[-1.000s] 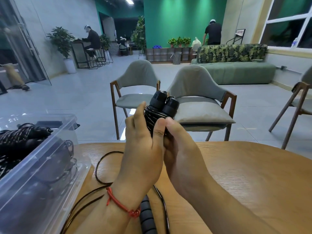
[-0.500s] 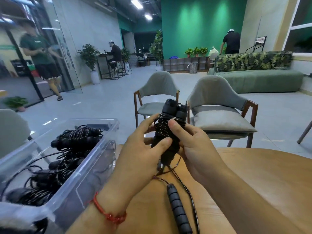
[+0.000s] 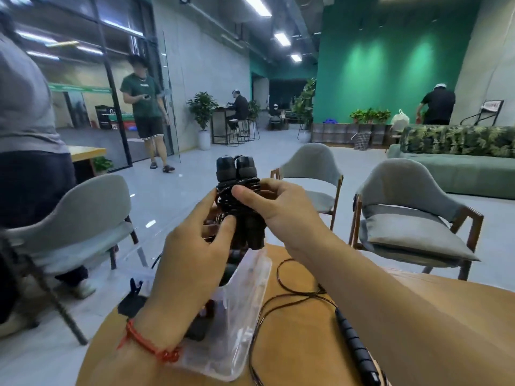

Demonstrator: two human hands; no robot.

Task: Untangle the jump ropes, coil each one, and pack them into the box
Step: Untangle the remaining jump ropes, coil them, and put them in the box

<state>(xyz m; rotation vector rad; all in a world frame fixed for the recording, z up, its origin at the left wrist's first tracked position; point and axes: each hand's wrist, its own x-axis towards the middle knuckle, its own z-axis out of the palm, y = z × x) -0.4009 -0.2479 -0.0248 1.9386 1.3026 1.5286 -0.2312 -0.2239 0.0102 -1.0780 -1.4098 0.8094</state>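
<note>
A: While raised clear of the table [image 3: 432, 330], where exactly?

B: Up at twelve o'clock, bundle [image 3: 238, 188] above the far end of the box [image 3: 246, 299]. Two grips side by side, cord wound tight round the middle.

A: Held how?

B: Clasped from both sides. From seven o'clock, left hand [image 3: 192, 254], thumb pressed on the lower turns, fingers curled behind. From three o'clock, right hand [image 3: 281, 207], thumb flat across the upper turns, fingers wrapped round the back.

A: Tail end tucked in?

B: Hard to tell, hidden under the thumbs.

A: Feel?

B: Light, probably. Foam-looking grips, stiff enough to squeeze. Thin cord, springy and slick, likely to unwind once released. Best taken across the wound middle, pinning the turns against both grips, never by one grip end alone.

A: And the rest?

B: Box at seven o'clock under the left forearm, clear-walled, dark shapes dimly visible inside. At five o'clock, loose rope [image 3: 354, 341] lying on the table, thin cord looping toward six, not yet coiled.

A: Next?

B: Judging by that, lowering into the box, clamp on until wedged among the others.
</note>
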